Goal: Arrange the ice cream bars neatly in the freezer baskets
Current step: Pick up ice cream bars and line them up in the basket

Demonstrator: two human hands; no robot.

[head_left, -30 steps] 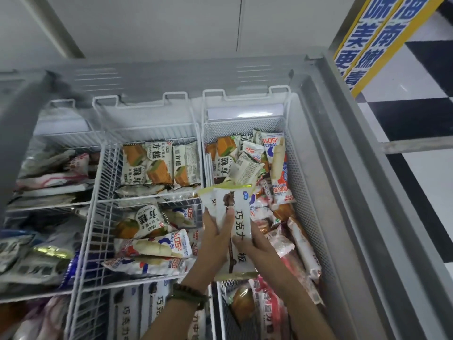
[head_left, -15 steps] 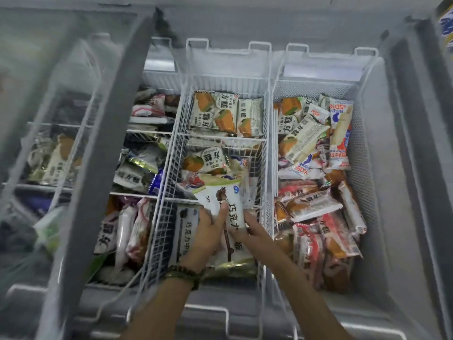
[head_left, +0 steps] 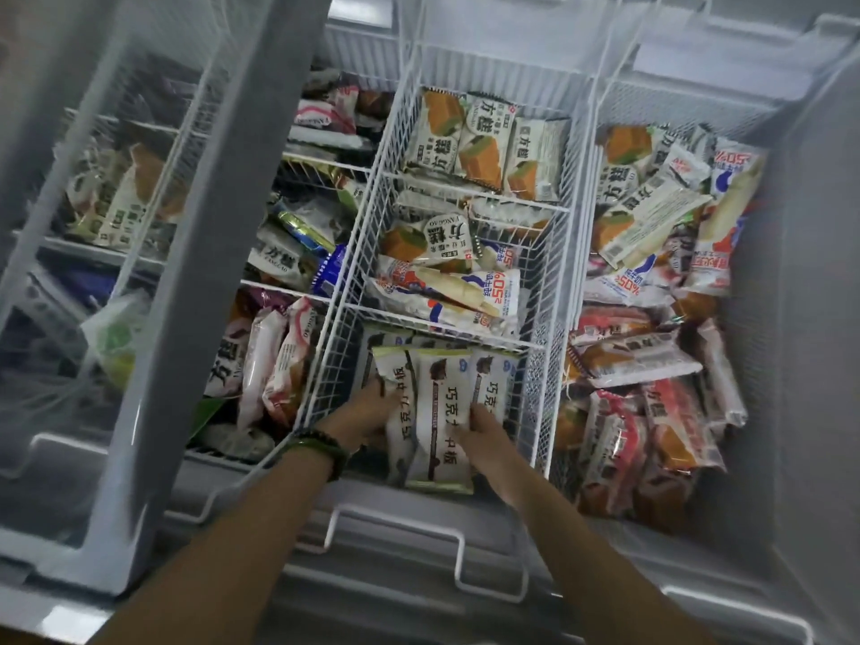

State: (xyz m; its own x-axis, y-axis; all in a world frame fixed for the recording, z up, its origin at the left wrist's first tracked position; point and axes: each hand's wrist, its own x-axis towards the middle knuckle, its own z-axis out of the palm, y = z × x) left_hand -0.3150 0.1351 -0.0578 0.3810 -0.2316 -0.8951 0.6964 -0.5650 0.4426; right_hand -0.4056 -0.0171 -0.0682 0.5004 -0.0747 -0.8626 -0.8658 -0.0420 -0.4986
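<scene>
We reach both bare forearms forward and down, the two converging toward each other as they extend. Our left hand [head_left: 367,409] lies palm-down with its back toward the camera, its fingers [head_left: 379,388] curled forward and closed on the left side of a wrapped bar [head_left: 440,421]. A dark beaded band and a green band [head_left: 321,446] circle the left wrist, just behind the hand. Our right hand [head_left: 486,437] sits just right of the left fingers, thumb pressed onto the front of the same bar, the other fingers tucked out of sight beneath it. Both wrists stay fairly straight, elbows out of view.
</scene>
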